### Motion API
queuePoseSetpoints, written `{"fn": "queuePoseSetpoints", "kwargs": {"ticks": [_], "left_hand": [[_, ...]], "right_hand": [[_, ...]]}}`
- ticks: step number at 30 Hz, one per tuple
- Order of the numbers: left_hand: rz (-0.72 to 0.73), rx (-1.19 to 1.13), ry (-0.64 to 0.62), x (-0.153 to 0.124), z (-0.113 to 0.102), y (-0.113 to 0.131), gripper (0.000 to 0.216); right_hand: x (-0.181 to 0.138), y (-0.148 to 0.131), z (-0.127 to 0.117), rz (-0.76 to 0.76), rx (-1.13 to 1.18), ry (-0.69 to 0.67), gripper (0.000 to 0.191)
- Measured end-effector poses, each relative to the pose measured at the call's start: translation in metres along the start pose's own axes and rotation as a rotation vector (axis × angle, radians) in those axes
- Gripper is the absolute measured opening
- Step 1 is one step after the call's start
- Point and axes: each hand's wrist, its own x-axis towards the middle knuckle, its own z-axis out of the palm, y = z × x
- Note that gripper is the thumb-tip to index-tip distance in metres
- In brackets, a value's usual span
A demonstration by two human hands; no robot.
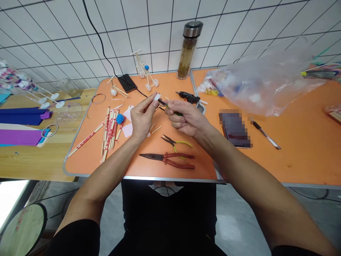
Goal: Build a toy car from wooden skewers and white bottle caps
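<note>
Tiled wall [119, 23] behind, orange table [306, 149] in front, wood table [58, 158] butting up on the left. My read, left to right, over the feed:

Coloured sheets [21, 137] lie flat on the wood table, off the main surface, probably to spare elbow room. Wrapped sticks [109, 131] sit in a loose bundle left of the hands, ends roughly toward me, so easy to pull one. Blue ball [120, 118] rests at the bundle's edge. Black box [127, 83] is at the back, cable running up the wall.

Left hand [142, 119]: thumb and forefinger pinched on a small white piece [157, 96], held up off the table with its end poking out, presumably to leave it exposed to the tool [163, 103]. Stick model [147, 69] stands behind, near the wall, likely out of harm's way.

Right hand [186, 115]: fingers closed round that tool, dark with some green, tip aimed at the piece. Can't tell type or contact; fingers hide most of it.

Red pliers [178, 155] and yellow pliers [183, 143] lie between the forearms, tips left, handles right: handy for a right-hand grab. Glue gun [188, 96] is beyond the right hand. Bottle [189, 49] stands upright by the wall, low spill risk. Then bag [258, 81], phone [234, 128], pen [266, 135], all right of the work.
</note>
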Motion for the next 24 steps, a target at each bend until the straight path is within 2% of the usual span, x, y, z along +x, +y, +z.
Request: {"fn": "queuePoseSetpoints", "kwargs": {"ticks": [1, 3, 6, 8, 10, 13, 15, 20, 24], "left_hand": [[0.000, 0.000, -0.012, 0.001, 0.000, -0.001, 0.049], [-0.019, -0.001, -0.049, 0.003, 0.000, -0.003, 0.052], [-0.056, -0.003, -0.089, 0.004, -0.002, -0.006, 0.053], [-0.063, -0.010, -0.080, 0.003, -0.003, -0.006, 0.054], [-0.066, -0.021, -0.068, 0.002, -0.003, -0.004, 0.055], [-0.091, -0.036, -0.070, 0.001, -0.001, -0.001, 0.055], [-0.119, -0.054, -0.080, 0.003, -0.001, 0.000, 0.055], [-0.250, -0.158, -0.077, 0.011, -0.006, -0.002, 0.050], [-0.243, -0.175, -0.080, 0.010, -0.007, -0.001, 0.051]], "right_hand": [[0.001, 0.001, -0.002, 0.023, 0.027, -0.009, 0.039], [0.000, 0.004, -0.002, -0.039, -0.099, 0.062, 0.038], [-0.009, 0.007, 0.006, -0.237, -0.620, 0.193, 0.044], [-0.013, 0.007, 0.011, -0.282, -0.809, 0.188, 0.050], [-0.012, 0.006, 0.012, -0.266, -0.741, 0.185, 0.047], [-0.008, 0.005, 0.011, -0.219, -0.501, 0.211, 0.037], [-0.006, 0.006, 0.010, -0.242, -0.478, 0.222, 0.035], [-0.009, 0.013, 0.011, -0.363, -0.671, 0.238, 0.037], [-0.014, 0.008, 0.011, -0.281, -0.889, 0.198, 0.042]]}}
